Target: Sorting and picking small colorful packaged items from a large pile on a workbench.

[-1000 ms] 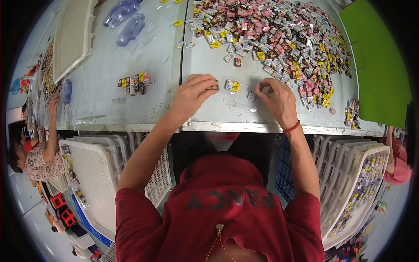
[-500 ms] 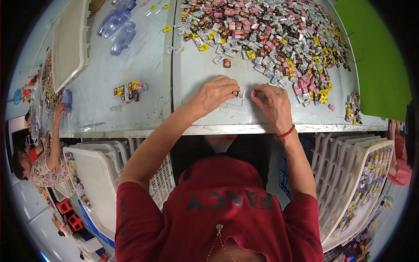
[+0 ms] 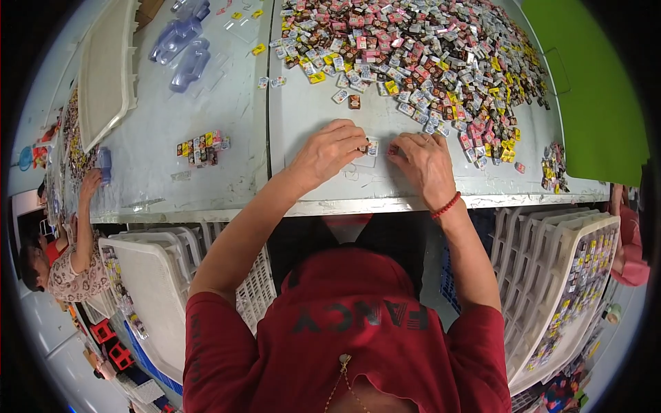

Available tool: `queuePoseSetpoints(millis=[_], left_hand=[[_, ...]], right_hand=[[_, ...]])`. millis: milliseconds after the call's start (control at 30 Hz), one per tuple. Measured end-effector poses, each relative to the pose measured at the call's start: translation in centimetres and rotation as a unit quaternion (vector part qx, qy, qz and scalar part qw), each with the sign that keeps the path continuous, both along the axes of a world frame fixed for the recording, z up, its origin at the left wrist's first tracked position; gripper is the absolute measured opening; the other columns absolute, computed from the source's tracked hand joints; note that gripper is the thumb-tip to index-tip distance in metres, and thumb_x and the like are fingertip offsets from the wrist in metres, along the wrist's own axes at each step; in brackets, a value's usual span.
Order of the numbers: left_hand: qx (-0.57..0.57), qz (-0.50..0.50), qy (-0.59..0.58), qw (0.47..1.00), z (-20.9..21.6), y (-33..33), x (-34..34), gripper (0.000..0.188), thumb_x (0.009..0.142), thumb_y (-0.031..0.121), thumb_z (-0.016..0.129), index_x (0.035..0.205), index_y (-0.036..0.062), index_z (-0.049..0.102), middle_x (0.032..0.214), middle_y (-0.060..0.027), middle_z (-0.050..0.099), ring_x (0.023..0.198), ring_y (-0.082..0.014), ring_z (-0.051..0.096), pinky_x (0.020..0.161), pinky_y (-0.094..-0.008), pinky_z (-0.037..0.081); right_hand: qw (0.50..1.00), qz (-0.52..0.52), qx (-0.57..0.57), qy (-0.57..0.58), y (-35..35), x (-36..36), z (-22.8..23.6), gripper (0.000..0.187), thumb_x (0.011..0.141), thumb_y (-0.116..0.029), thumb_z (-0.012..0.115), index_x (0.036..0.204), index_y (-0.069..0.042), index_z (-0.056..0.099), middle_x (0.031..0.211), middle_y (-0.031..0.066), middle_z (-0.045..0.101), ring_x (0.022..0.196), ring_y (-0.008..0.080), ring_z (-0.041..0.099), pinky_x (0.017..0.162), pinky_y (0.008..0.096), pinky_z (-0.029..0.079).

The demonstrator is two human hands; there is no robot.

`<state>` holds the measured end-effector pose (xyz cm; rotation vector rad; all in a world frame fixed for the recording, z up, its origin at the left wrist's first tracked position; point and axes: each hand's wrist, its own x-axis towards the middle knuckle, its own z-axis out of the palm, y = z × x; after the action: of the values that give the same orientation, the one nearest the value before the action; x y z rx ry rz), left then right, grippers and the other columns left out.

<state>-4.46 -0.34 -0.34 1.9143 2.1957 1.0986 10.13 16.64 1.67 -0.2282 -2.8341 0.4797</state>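
The small white packet (image 3: 372, 146) lies on the tabletop (image 3: 310, 117) between both hands, pinched by the left hand (image 3: 329, 153) fingers; the right hand (image 3: 425, 160) fingers rest curled just beside it.

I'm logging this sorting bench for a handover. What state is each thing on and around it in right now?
left hand: palm down on the table, fingertips at a small packet
right hand: palm down, fingers curled beside it
small packet: flat between both hands
clear tray: flat under the hands, mostly hidden
heap of small packets: loose, spread wide
sorted row of packets: lined up, untouched
white crate: lying flat
clear blister trays: stacked, empty
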Motion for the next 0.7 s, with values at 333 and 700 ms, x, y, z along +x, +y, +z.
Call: queuePoseSetpoints(millis=[333,700], left_hand=[[0.009,0.011,-0.04,0.999,-0.4,0.0,0.1,0.02,0.073,0.003,0.072,0.092,0.0024,0.067,0.094,-0.0073,0.06,0.093,-0.025,0.059,0.08,-0.0342,0.05],[0.024,0.024,-0.064,0.997,-0.8,0.3,-0.1,0.021,0.073,0.007,0.075,0.093,0.0036,0.068,0.097,-0.008,0.06,0.093,-0.0267,0.059,0.079,-0.0339,0.049]], right_hand=[[0.997,0.007,-0.041,0.07,-0.8,-0.7,-0.9,0.016,0.074,-0.018,0.074,0.087,-0.01,0.07,0.094,0.0017,0.07,0.083,0.0202,0.061,0.082,0.0351,0.043],[0.987,-0.033,-0.018,0.154,-1.0,-1.1,-1.9,0.014,0.074,-0.016,0.074,0.087,-0.011,0.071,0.095,0.0026,0.068,0.084,0.0205,0.061,0.083,0.034,0.043]])
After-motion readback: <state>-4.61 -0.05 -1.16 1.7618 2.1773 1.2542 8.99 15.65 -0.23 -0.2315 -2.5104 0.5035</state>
